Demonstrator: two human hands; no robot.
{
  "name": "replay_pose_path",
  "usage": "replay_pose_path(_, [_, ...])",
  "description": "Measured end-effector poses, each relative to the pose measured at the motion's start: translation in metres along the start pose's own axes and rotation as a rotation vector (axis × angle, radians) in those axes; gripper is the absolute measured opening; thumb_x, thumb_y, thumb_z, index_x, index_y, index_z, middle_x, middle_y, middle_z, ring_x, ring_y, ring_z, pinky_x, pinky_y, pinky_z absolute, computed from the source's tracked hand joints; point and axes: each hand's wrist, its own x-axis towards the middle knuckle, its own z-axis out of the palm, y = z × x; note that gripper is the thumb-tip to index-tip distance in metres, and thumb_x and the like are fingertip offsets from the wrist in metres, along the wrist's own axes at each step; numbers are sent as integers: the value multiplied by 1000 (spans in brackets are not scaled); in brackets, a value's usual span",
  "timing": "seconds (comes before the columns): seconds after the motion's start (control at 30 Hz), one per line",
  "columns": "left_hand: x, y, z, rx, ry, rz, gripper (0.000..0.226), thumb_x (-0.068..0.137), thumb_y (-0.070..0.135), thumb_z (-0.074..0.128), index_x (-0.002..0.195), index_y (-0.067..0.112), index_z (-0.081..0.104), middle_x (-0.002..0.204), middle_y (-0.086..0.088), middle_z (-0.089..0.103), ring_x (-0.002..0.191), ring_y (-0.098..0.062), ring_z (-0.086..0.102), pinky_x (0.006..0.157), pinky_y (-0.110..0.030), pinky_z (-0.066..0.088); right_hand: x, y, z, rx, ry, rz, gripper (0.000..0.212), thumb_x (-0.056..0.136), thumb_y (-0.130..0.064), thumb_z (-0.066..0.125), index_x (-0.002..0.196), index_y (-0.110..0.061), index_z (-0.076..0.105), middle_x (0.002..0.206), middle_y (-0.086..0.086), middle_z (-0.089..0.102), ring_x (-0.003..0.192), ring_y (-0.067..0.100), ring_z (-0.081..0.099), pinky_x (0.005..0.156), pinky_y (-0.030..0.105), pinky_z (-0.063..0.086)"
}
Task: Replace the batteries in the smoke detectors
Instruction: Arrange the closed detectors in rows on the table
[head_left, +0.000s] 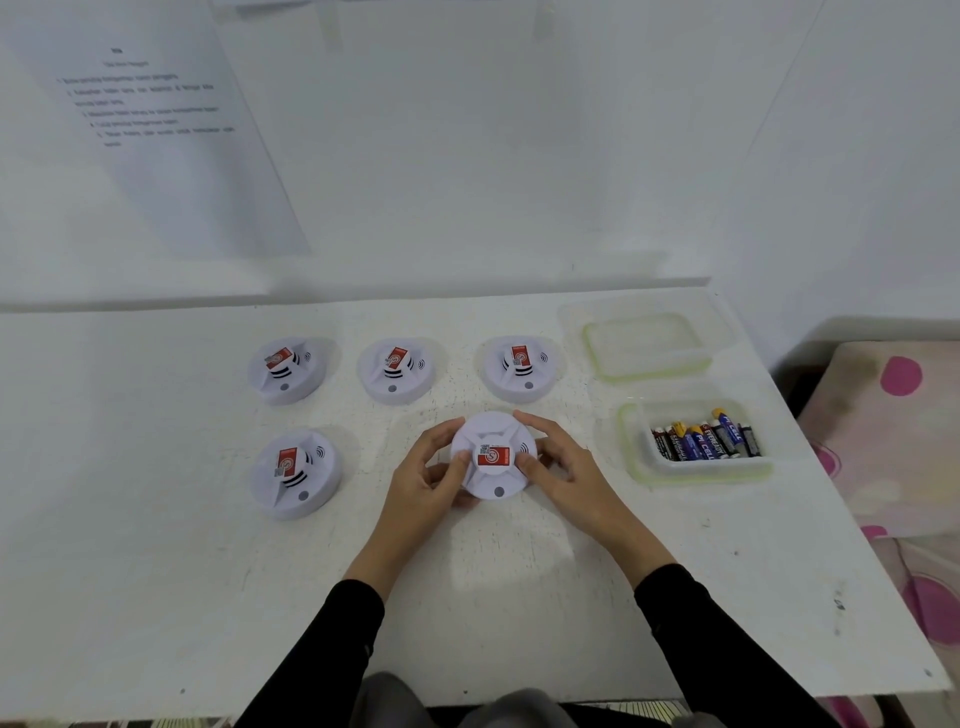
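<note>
The left hand (431, 480) and right hand (563, 467) are gripping the smoke detector (488, 431) at centre frame, fingers curling round its rim from both sides. It is probably handling as light, rigid, smooth plastic, and the rim is offering the best hold. Its underside is facing away, hiding the battery compartment. Batteries (704, 441) are lying in the tub (638, 457) at right.

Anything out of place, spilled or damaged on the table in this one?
Nothing stands out. Four smoke detectors sit flat on the table, the left hand and right hand hold the fifth detector, and the batteries lie inside their tub, none spilled.
</note>
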Motion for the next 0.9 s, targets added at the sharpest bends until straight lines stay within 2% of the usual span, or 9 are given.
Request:
replay_pose_path(0.2, [1,-1,1,6,3,7,34,97,20,59,129,30,54,117,32,60,100,-10,69,65,-31,61,0,1,0,-13,9,-10,42,95,-30,59,133,-41,48,111,-9,69,103,9,64,93,38,53])
replay_pose_path(0.4, [0,-1,2,7,4,18,33,97,19,58,127,32,54,116,32,60,99,-6,69,64,-27,60,0,0,0,-25,4,-9,41,95,-34,58,132,-44,48,113,-13,68,106,6,63,95,39,52])
replay_pose_path(0.57, [2,-2,2,40,13,40,33,97,21,58,127,32,52,125,19,57,101,-2,67,66,-24,59,-1,0,0,-34,20,-25,41,95,-30,59,134,-39,48,112,-10,69,104,9,64,92,40,53])
replay_pose_path(0.7, [1,-4,2,23,7,41,34,97,20,58,129,30,53,126,18,58,101,-7,68,65,-27,60,0,0,0,-45,13,-16,41,95,-33,58,134,-42,48,112,-9,69,105,10,64,93,42,53])
replay_pose_path(0.9, [0,-2,2,26,13,42,34,97,20,58,130,28,53,122,24,59,100,-5,68,65,-27,60,1,2,0,-41,13,-14,42,94,-35,58,134,-43,47,112,-8,69,104,12,65,92,43,53])
